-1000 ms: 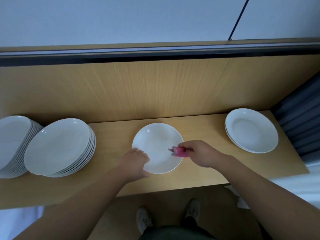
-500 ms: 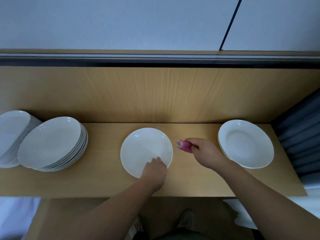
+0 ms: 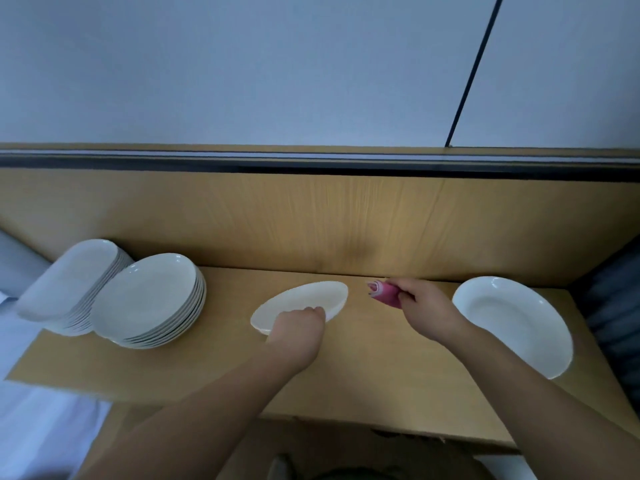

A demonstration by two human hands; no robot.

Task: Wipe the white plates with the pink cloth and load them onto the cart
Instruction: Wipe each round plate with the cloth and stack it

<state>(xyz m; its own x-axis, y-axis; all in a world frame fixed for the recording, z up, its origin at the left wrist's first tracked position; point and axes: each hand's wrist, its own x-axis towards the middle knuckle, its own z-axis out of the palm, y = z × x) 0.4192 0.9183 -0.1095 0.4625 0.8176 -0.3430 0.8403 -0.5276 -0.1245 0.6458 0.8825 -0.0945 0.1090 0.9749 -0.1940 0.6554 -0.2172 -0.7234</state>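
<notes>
On the wooden counter (image 3: 381, 375), the left hand (image 3: 298, 327) grips the near rim of a single white plate (image 3: 308, 297), fingers curled over its edge; the plate sits tilted, far side raised. Just to its right, not touching it, the right hand (image 3: 426, 306) pinches a rolled pink cloth (image 3: 384, 292) between thumb and curled fingers. A low stack of white plates (image 3: 512, 323) lies near the counter's right end. Two taller plate stacks stand at the left, one (image 3: 149, 299) beside the other (image 3: 69, 282), touching or overlapping.
</notes>
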